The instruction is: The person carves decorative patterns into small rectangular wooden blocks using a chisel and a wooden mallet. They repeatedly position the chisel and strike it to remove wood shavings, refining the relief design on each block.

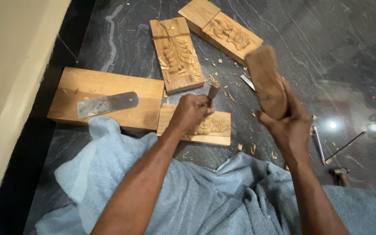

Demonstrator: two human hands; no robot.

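Observation:
My left hand (191,112) is closed around a chisel with a brown wooden handle (213,91), held upright on a small carved wooden panel (217,129) lying on the dark stone floor. My right hand (290,124) grips a thick wooden mallet (266,81), raised to the right of and above the chisel. The chisel's blade is hidden behind my fingers. A light blue towel (205,200) covers my lap under both forearms.
A plain wooden block (109,87) with a flat metal blade (106,104) on it lies left. Two carved panels (177,52) (227,32) lie farther away. Thin metal tools (318,143) and a small hammer (339,174) lie right. Wood chips are scattered around. A pale wall runs along the left.

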